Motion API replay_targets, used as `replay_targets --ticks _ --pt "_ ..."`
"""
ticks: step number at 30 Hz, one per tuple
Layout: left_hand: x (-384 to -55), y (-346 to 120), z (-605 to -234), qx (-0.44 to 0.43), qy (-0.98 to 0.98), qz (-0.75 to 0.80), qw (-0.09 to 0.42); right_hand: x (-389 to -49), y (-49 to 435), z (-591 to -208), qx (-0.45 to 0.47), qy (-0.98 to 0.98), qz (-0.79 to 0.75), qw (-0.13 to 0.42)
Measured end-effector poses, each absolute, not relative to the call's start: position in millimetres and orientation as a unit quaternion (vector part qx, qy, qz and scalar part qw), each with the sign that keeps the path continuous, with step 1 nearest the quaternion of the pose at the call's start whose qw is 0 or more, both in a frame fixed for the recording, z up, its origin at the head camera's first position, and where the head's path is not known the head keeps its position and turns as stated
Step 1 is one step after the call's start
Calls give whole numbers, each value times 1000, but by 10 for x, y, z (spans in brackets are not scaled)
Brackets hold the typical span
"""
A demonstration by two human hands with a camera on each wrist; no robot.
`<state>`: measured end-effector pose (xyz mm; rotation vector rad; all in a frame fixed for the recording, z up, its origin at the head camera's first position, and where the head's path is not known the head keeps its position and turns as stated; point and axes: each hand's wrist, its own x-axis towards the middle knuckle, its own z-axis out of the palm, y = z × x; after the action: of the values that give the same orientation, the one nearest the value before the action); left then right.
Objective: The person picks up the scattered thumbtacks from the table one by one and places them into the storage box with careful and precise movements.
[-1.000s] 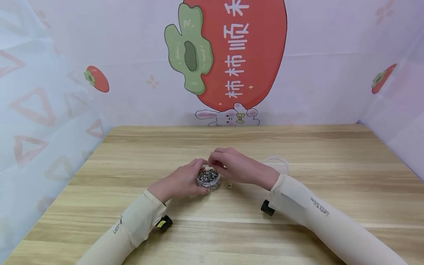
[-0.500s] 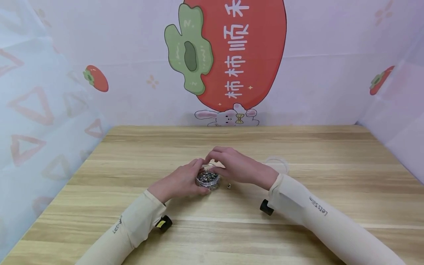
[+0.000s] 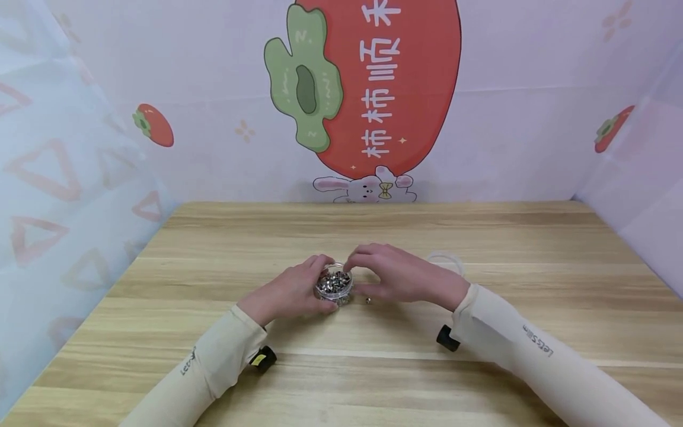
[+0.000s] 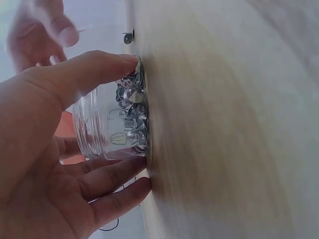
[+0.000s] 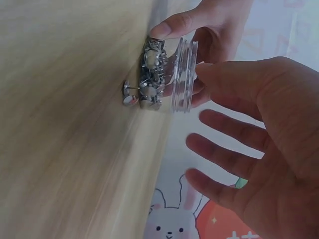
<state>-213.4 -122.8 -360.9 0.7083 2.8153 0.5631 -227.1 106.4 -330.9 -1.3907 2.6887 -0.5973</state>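
Observation:
A clear round jar (image 3: 345,295) with a threaded rim (image 5: 183,79) stands uncovered on the table, its lower part filled with silver thumbtacks (image 3: 333,282). My left hand (image 3: 293,292) grips it from the left, thumb near the base on one side and fingers round the other, as the left wrist view shows. My right hand (image 3: 397,274) is at the jar's right side with fingers spread and nothing visible held. In the right wrist view its thumb is by the rim; whether it touches cannot be told. A loose thumbtack (image 3: 368,300) lies on the wood just right of the jar.
Behind my right wrist lies a clear round lid (image 3: 448,258), partly hidden. The wooden table (image 3: 341,379) meets a printed cloth backdrop (image 3: 213,160) at the back. Black wrist cameras (image 3: 447,338) hang below both sleeves.
My right hand has drawn back to the right from above the jar's mouth, and its fingers have spread. The left hand keeps its grip on the jar.

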Motion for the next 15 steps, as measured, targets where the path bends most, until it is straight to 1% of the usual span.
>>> replay_targets --ticks 8,10,15 --pt "-2128 -1225 -3609 235 949 192 92 -2275 1110 -3425 -462 859 -198 96" --pt "-2126 -1225 -3611 233 949 193 92 -2279 1106 -3482 -465 857 -195 106" --pt "-2121 -1222 -3603 234 949 193 92 -2279 1111 -3574 -469 853 -202 105"
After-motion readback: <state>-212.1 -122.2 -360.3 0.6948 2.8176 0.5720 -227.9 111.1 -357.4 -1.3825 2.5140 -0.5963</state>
